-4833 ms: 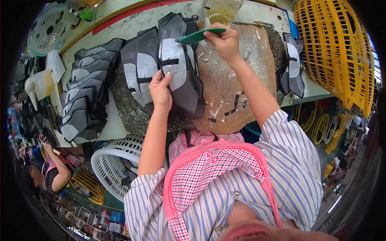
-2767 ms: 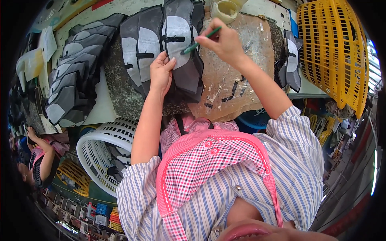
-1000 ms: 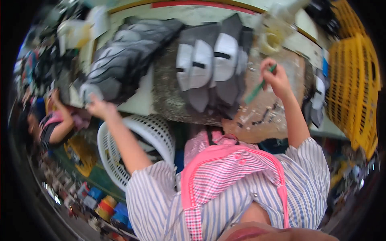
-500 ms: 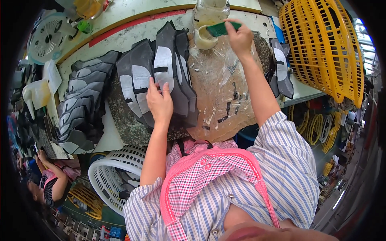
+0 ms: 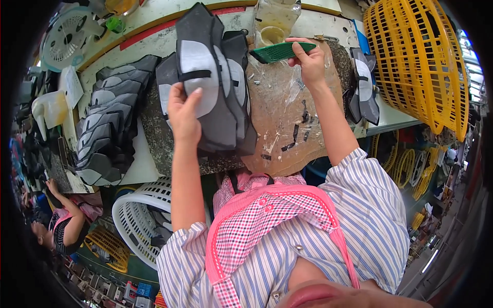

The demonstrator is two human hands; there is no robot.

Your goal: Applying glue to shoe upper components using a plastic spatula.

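My left hand grips the left edge of a dark grey foam piece that bears a white patch and a short black strip. Its thumb lies on the white patch, while its fingers go partly behind the edge. More such pieces lie beneath and beside it. In my right hand is a flat green spreader, held by one end between thumb and fingers. The spreader is over the brown work board, just below the mouth of a cloudy plastic container with yellowish residue.
To the left, a row of overlapping grey pieces lies on the table. Another piece rests at the right, near a tall yellow basket. A white basket stands below the table edge. Far left are a fan and another person.
My left hand has closed on a foam piece, which has shifted left and up over its neighbour. My right hand has drawn the green spreader down, away from the container's mouth.
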